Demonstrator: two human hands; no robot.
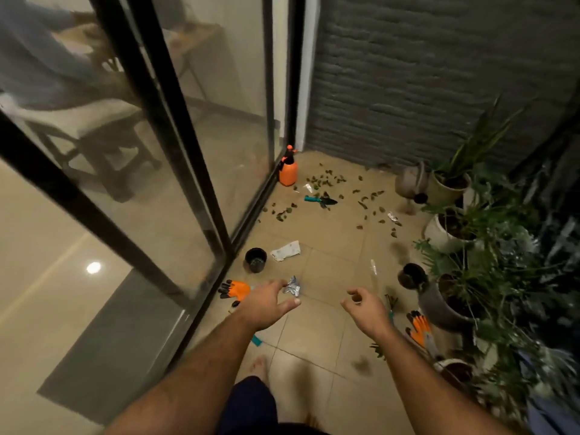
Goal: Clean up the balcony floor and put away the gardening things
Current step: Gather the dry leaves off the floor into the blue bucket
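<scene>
Both arms are extending forward over the tiled balcony floor (317, 334). The left hand (266, 304) is spreading its fingers wide and holding nothing; it is hanging in front of a crumpled silver packet (292, 286), though the blur is making it hard to tell whether the fingertips are touching it. The right hand (365, 310) is hanging with loosely curled fingers, also holding nothing. An orange glove (235, 290) is lying just left of the left hand beside the sliding glass door (175, 146), and a second orange glove (419, 329) is lying to the right, near the grey plant pot (439, 306). Farther out, a small black pot (255, 259) is standing next to a crumpled white wrapper (285, 251). Beyond these, a trowel (320, 200) with a teal handle is lying among scattered leaves (326, 183). An orange spray bottle (288, 169) is standing upright in the far corner beside the door frame, and potted plants (464, 183) are lining the right side.
</scene>
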